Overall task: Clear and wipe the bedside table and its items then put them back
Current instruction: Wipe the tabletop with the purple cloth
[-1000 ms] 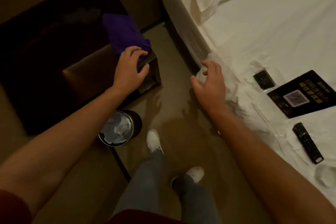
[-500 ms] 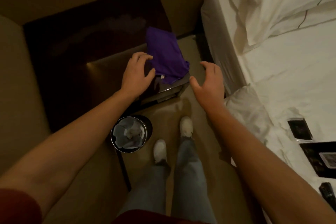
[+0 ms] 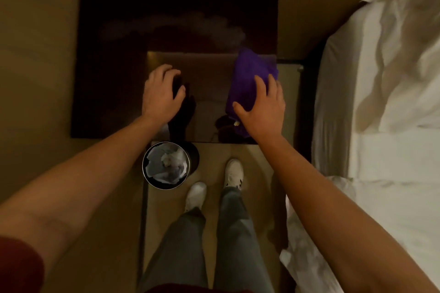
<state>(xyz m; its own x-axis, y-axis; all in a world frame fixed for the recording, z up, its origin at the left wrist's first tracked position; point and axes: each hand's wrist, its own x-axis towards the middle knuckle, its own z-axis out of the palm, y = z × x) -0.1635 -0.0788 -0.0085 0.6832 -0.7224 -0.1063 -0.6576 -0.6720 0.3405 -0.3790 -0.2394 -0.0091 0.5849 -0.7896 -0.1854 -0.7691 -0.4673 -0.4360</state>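
The bedside table [image 3: 209, 74] has a dark glossy top that mirrors my arms. A purple cloth [image 3: 247, 71] lies bunched on its right side. My right hand [image 3: 264, 107] rests on top of the cloth, with the fingers spread over it and the thumb against its near edge. My left hand [image 3: 162, 95] sits on the left part of the table top with bent fingers, and I see nothing in it. No other items show on the table.
A round metal waste bin [image 3: 166, 165] lined with a bag and crumpled paper stands on the floor just before the table's left front. The bed [image 3: 381, 114] with white sheets runs along the right. My feet [image 3: 214, 183] stand in the narrow gap between them.
The view has swung to face the table squarely. My right hand moved from beside the table onto the purple cloth. My left hand shifted from the cloth to the table's left side.
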